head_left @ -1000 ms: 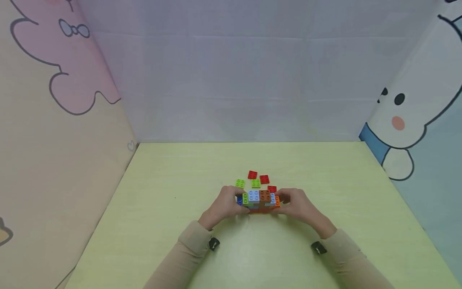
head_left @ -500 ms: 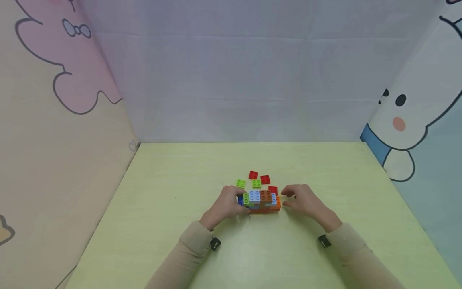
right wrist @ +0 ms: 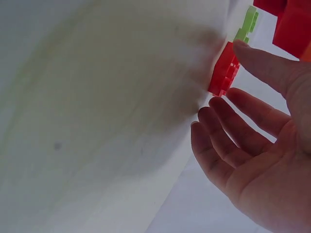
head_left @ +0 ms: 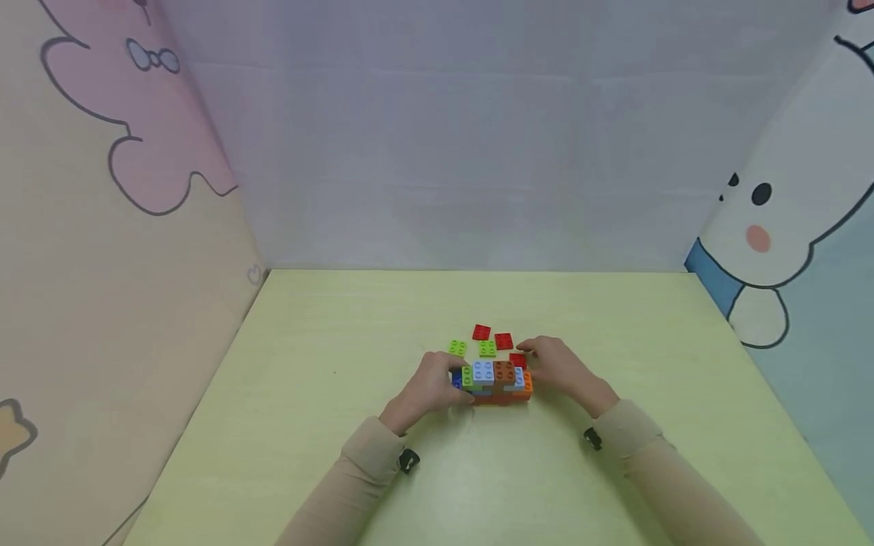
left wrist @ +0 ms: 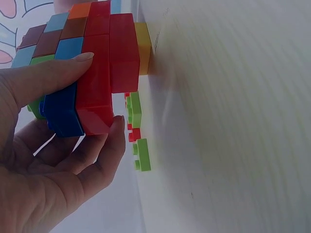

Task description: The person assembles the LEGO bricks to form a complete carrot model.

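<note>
My left hand (head_left: 429,383) grips the left end of a multicoloured toy block build (head_left: 504,375). In the left wrist view the thumb lies across the blue and red bricks of this build (left wrist: 99,63), with the fingers curled on its other side. My right hand (head_left: 558,368) is behind the build's right end, next to a loose red brick (head_left: 517,359). Its fingers are loosely bent and spread in the right wrist view, thumb and index fingertips right by the red brick (right wrist: 222,68), with nothing held.
Behind the build lie two more red bricks, one farther left (head_left: 481,332) and one nearer (head_left: 503,341), plus two light green bricks (head_left: 487,349). They all sit on a pale wooden table (head_left: 341,318). A plain cloth wall (head_left: 437,167) rises at its far edge.
My right hand has let go of the build's right end, drawn off to the right, then moved forward and inward to the nearest red brick. The left hand keeps its grip.
</note>
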`<state>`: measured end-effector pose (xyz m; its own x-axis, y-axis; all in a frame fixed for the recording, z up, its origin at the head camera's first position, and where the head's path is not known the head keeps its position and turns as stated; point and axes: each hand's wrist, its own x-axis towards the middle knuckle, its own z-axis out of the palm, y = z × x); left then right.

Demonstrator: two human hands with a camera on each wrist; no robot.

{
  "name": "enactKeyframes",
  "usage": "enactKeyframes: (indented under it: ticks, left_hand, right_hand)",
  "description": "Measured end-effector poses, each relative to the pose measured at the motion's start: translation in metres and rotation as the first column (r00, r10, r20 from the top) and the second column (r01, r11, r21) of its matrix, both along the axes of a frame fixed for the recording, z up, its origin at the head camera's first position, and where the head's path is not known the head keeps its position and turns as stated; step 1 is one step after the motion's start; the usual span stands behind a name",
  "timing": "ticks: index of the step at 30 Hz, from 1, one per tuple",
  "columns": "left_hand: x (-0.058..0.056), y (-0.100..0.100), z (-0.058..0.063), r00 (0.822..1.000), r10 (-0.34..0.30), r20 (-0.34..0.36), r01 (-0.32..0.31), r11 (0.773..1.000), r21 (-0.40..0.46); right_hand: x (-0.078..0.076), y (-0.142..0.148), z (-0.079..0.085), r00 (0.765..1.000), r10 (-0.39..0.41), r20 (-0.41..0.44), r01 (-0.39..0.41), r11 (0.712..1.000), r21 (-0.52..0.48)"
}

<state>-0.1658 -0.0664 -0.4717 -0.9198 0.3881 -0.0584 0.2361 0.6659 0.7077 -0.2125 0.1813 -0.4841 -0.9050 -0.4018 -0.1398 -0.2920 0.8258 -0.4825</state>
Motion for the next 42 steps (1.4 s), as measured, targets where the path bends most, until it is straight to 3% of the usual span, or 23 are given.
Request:
enactKeyframes:
  ticks: [12,18,25,32,42]
  left_hand:
    - [-0.001,0.001,-0.002,1.000,-0.017,-0.021,0.017,1.000,0.007]
    - [0.000,0.000,-0.003,0.999,-0.028,-0.025,0.028,0.999,0.024]
    - [-0.001,-0.001,0.000,1.000,-0.020,-0.005,0.020,1.000,0.019]
    - [0.001,0.000,0.003,1.000,0.000,0.031,-0.001,1.000,0.018]
    - [0.004,0.001,0.004,0.999,0.011,0.034,-0.012,1.000,0.012]
  right_hand:
    - [-0.001,-0.004,-0.005,0.998,0.028,-0.058,-0.027,1.000,0.012]
    - [0.004,0.003,-0.002,0.999,0.024,-0.035,-0.024,1.000,0.012]
    - [0.012,0.015,0.019,1.000,-0.023,0.004,0.023,0.997,-0.075]
    - [0.020,0.017,0.046,0.994,0.042,-0.105,-0.057,0.989,-0.138]
    - [0.037,0.009,0.080,0.990,0.090,-0.107,-0.108,0.977,-0.186]
